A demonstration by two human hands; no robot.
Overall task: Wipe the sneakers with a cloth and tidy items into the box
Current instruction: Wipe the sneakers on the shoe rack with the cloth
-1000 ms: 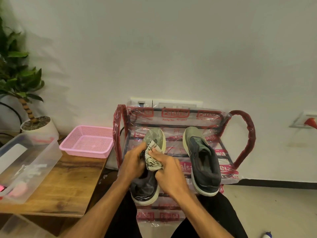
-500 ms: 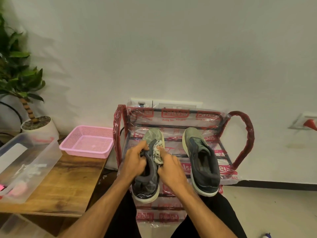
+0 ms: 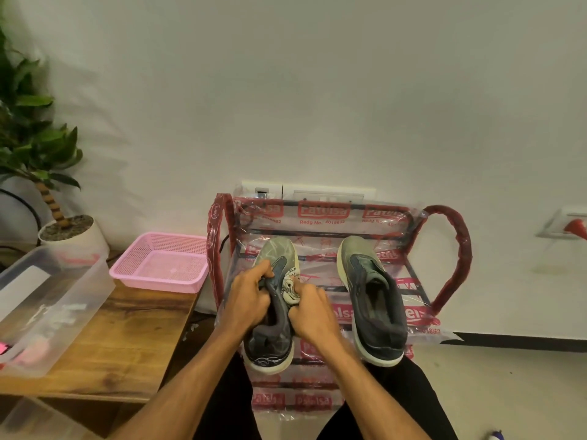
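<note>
The grey-green sneaker with a pale sole sits between your hands, toe pointing away from you, on the top shelf of the red metal rack wrapped in printed plastic; whether it rests fully on the shelf I cannot tell. Your left hand grips its collar, fingers curled over the edge. Your right hand clenches the white patterned cloth, bunched against the shoe's right side near the laces. The second grey-green sneaker stands just beside it, to the right, untouched. To the left, on the wooden table, the pink mesh plastic basket lies near the rack, and the clear plastic box holds blurred pink and white items. A potted plant stands behind the box.
</note>
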